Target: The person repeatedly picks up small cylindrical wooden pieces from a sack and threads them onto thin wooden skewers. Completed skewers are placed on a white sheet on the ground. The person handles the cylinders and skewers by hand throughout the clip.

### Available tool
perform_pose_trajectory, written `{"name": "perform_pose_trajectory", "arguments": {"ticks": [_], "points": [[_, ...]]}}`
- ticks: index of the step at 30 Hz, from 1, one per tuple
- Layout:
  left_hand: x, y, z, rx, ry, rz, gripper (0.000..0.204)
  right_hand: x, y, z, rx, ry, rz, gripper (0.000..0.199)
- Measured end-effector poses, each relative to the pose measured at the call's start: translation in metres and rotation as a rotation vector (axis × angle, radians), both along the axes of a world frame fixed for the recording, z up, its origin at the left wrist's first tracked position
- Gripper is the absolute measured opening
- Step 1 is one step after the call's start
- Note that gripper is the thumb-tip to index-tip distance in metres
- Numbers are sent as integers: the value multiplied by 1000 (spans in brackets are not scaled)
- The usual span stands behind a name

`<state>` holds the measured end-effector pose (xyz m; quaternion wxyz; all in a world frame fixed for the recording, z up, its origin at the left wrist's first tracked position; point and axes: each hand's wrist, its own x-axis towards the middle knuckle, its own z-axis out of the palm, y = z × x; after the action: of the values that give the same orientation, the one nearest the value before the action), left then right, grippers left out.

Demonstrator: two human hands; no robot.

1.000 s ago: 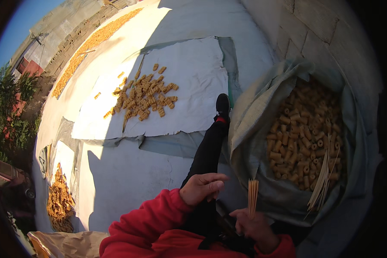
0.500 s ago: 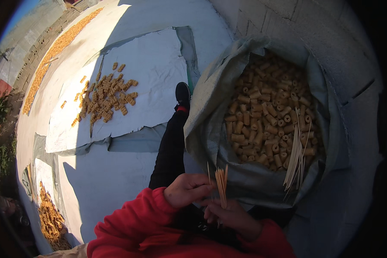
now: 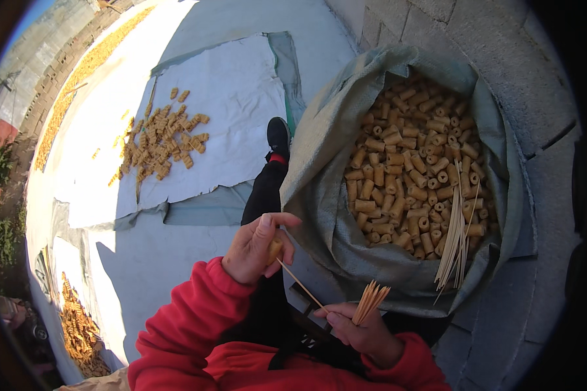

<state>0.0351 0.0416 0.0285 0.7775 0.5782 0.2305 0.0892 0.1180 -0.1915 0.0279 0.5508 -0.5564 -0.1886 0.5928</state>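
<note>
My left hand [image 3: 246, 251] is curled around a short tan tube-shaped piece [image 3: 276, 250]; thumb and index finger stick up past it. One thin wooden skewer [image 3: 300, 281] runs from this piece down to my right hand [image 3: 365, 337], its tip at or inside the piece. My right hand pinches that skewer's lower end and also grips a fanned bundle of skewers [image 3: 372, 300]. In front and to the right stands an open grey-green woven sack [image 3: 326, 186] full of similar tube pieces [image 3: 404, 176]. Loose pale skewers [image 3: 455, 244] lie over the sack's right inner side.
Left of my outstretched leg [image 3: 262, 203], spiral-cut brown pieces [image 3: 166, 140] are heaped on a white sheet [image 3: 238, 78]. More pieces lie at lower left [image 3: 78, 332] and in a long strip at far left [image 3: 88, 68]. A block wall [image 3: 502, 58] rises behind the sack.
My left hand has moved up and left and now holds a tube piece. The single skewer has swung to a slant between my hands. The bundle has shifted right with my right hand.
</note>
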Motion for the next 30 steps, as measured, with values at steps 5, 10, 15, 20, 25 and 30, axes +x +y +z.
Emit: {"name": "perform_pose_trajectory", "arguments": {"ticks": [5, 10, 15, 20, 25, 30], "points": [[-2, 5, -1, 145, 42, -90, 58, 2, 2, 1, -46, 1, 7, 22], [1, 1, -11, 557, 33, -148, 55, -12, 3, -14, 99, -313, -49, 21], [3, -4, -7, 127, -3, -65, 57, -15, 0, -16, 99, -459, -89, 21], [-3, -3, -14, -376, 38, 15, 30, -15, 2, -9, 99, -536, -150, 16], [-1, -4, -17, -442, 59, -31, 18, -20, -1, -9, 85, -517, -175, 14], [6, -41, -7, -253, 121, -430, 15, -19, 0, -20, 61, -473, -322, 12]]}}
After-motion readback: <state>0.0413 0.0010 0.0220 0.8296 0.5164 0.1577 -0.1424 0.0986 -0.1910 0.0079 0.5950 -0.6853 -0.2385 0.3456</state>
